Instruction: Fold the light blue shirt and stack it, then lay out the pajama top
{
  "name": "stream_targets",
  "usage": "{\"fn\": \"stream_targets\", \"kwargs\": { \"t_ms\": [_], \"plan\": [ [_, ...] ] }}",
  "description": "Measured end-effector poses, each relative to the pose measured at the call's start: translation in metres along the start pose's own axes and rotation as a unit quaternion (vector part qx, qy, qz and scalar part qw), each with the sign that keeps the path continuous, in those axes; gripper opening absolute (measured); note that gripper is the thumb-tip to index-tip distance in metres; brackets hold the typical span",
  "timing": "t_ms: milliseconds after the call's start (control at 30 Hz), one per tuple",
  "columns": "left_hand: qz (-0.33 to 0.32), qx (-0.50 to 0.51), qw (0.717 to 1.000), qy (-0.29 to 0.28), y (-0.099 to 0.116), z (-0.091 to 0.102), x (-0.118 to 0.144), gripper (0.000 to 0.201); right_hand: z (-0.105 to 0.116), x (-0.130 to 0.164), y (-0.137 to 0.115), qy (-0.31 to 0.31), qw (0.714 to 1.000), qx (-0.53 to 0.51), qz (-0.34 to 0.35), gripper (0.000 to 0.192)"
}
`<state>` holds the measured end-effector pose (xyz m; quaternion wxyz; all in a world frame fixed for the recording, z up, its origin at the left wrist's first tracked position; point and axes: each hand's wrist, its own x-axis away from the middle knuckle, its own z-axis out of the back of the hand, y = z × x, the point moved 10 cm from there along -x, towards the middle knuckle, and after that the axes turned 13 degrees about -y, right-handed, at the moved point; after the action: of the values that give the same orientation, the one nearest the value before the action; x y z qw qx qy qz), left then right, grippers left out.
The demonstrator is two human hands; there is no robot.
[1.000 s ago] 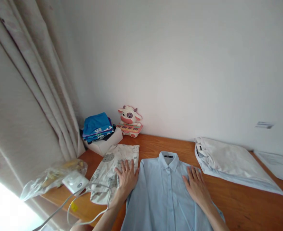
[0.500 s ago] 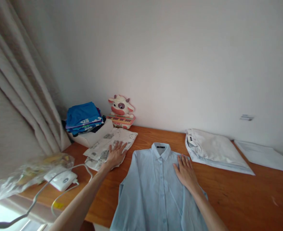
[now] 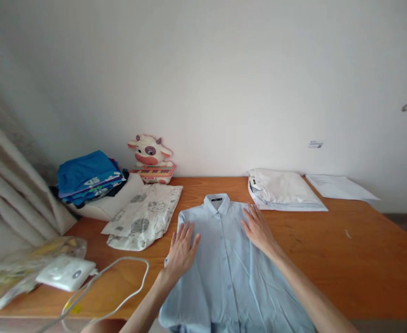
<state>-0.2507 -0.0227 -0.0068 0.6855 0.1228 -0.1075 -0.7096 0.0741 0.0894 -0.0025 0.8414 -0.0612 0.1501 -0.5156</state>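
Observation:
A light blue button-up shirt [image 3: 220, 259] lies front side up on the wooden table, its collar towards the wall. My left hand [image 3: 182, 249] is over the shirt's left side, near the shoulder and sleeve, fingers spread. On the opposite shoulder rests my right hand [image 3: 258, 229], also with its fingers apart. Neither hand grips the cloth. The lower end of the shirt runs out of view at the bottom. To the left of the shirt is a folded white cloth with grey animal prints [image 3: 148, 215].
Folded blue clothes [image 3: 88, 175] are stacked on a white box [image 3: 101, 206] beside a cow toy keyboard [image 3: 151, 159]. A white device [image 3: 66, 273] with a looping cable [image 3: 144, 273] and a plastic bag [image 3: 26, 263] lie left. Folded white clothing [image 3: 284, 187] and paper [image 3: 340, 186] lie right.
My left hand has moved right, from the printed cloth onto the shirt. My right hand stays at the shirt's shoulder. The view has turned to the right.

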Motion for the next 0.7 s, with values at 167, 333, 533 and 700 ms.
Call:
{"fn": "stream_targets", "kwargs": {
  "t_ms": [167, 333, 533, 700],
  "plan": [
    [0.011, -0.045, 0.999, 0.005, 0.004, -0.012, -0.013, 0.072, -0.022, 0.025, 0.003, -0.054, 0.998, -0.012, -0.013, 0.074],
    [-0.004, -0.020, 1.000, -0.015, -0.004, 0.000, -0.056, 0.072, -0.023, 0.002, -0.001, -0.063, 0.997, -0.042, -0.018, 0.075],
    [-0.002, 0.247, 0.943, 0.222, -0.012, 0.078, -0.013, 0.046, 0.047, 0.015, -0.018, 0.037, 0.989, -0.142, -0.023, 0.060],
    [0.140, 0.426, 0.780, 0.436, -0.040, 0.046, 0.191, 0.028, 0.070, 0.212, -0.012, 0.167, 0.939, -0.267, -0.139, 0.031]
  ]
}}
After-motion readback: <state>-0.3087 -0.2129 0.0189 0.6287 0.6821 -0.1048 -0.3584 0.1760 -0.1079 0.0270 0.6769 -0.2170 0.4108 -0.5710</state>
